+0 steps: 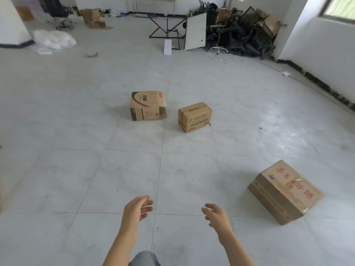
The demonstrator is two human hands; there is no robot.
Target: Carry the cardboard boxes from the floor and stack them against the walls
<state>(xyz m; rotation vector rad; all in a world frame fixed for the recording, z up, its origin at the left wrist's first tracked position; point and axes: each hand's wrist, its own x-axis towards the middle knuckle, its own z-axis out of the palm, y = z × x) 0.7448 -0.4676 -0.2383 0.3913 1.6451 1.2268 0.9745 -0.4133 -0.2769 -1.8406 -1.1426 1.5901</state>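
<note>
Three cardboard boxes lie on the pale tiled floor. A box with a red and black print (146, 105) sits mid-floor with an end flap open. Just right of it lies a small taped box (194, 116). A larger box with red characters (284, 191) lies tilted at the near right. My left hand (138, 208) and my right hand (216, 215) reach forward at the bottom of the view, fingers relaxed and spread, holding nothing. Both hands are well short of the two middle boxes.
Stacked cardboard boxes (93, 18) stand at the far left wall. A black metal frame (166, 27) and a white panel (195, 31) lean at the back. A heap of dark chair parts (244, 33) fills the back right corner. Crumpled plastic (54, 39) lies left.
</note>
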